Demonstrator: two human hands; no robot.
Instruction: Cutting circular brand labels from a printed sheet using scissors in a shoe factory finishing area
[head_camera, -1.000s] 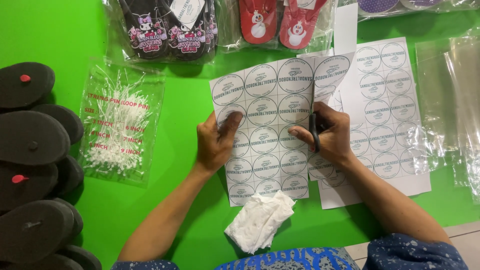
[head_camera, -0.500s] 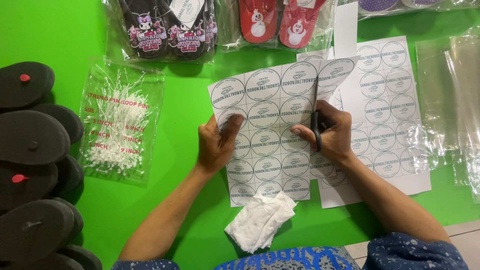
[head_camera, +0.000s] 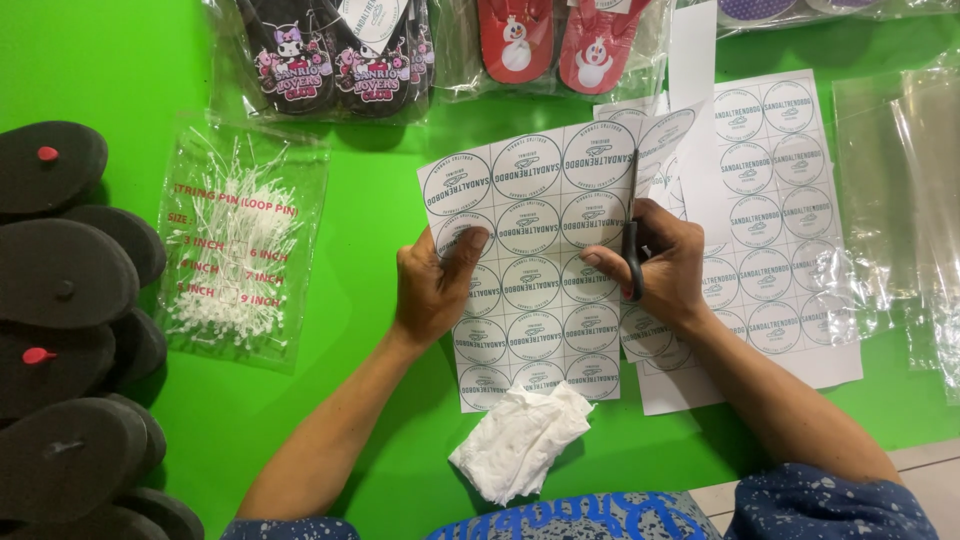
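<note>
A white sheet of round printed labels lies slightly raised over the green table. My left hand pinches its left edge, thumb on top. My right hand grips black scissors, whose blades run up along a cut between the sheet's columns of labels. The strip to the right of the cut curls upward. A second label sheet lies flat under and to the right of my right hand.
A crumpled white tissue lies near me. A clear bag of white loop pins sits left. Black sandal soles are stacked at the far left. Bagged sandals line the top; clear plastic bags lie right.
The scissors have advanced up the sheet, lengthening the cut. The sheet and both hands have shifted slightly toward me.
</note>
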